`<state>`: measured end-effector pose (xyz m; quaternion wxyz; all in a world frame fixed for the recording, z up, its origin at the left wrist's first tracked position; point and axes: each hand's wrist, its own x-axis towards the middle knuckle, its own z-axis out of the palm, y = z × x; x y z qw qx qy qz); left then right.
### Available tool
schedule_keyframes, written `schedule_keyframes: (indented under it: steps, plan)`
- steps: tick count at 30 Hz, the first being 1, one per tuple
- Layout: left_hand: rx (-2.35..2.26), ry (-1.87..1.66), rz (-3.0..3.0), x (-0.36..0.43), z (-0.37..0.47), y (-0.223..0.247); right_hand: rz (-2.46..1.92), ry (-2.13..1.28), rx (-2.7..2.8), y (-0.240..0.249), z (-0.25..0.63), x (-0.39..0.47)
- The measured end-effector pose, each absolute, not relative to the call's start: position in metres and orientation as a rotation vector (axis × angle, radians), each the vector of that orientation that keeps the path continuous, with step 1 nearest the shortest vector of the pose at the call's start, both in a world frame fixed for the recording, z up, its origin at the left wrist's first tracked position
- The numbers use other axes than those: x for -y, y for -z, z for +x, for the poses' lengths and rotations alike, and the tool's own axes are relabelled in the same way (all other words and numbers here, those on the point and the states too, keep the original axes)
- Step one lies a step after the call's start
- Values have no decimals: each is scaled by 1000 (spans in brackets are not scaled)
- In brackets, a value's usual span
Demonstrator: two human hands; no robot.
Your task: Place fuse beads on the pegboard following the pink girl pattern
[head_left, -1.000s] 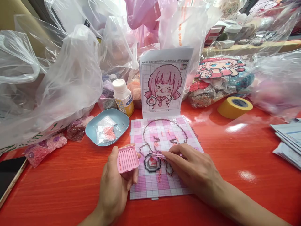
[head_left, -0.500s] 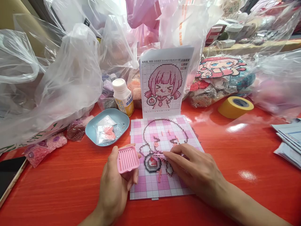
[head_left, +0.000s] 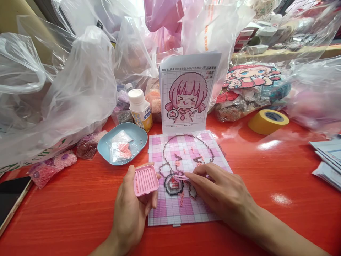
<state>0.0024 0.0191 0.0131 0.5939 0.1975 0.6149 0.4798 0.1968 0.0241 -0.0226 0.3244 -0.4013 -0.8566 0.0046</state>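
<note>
My left hand [head_left: 130,202] is closed around a small pink ridged bead tray [head_left: 147,180], with a few red beads in its left groove. Pink tweezers [head_left: 181,177] are pinched in my right hand [head_left: 218,188], their tips over the top of a round cake motif [head_left: 173,185] in beads. Under them lies a pink-and-white checked pegboard [head_left: 162,213], carrying a dark bead outline of a head and some pinkish beads. Whether a bead sits in the tweezer tips is too small to tell. Behind the board a printed pattern sheet [head_left: 185,96] stands upright.
Left of the board is a blue dish [head_left: 138,142] holding small bags of beads. A white bottle [head_left: 140,110] stands behind it. Yellow tape [head_left: 268,121] and papers [head_left: 327,156] lie at right. Plastic bags [head_left: 82,71] crowd the back, and a dark-screened device [head_left: 12,201] lies at left.
The whole view has shifted very slightly. Both hands keep nearly the same places, the tray still in my left and the tweezers over the cake motif in my right.
</note>
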Motion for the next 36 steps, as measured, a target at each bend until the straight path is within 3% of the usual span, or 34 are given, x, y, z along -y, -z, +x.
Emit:
schedule_keyframes:
  steps: [36]
  plan:
    - [-1416,-1129,463,-19,3,-14,-1009,-104,2280,19,199,-22]
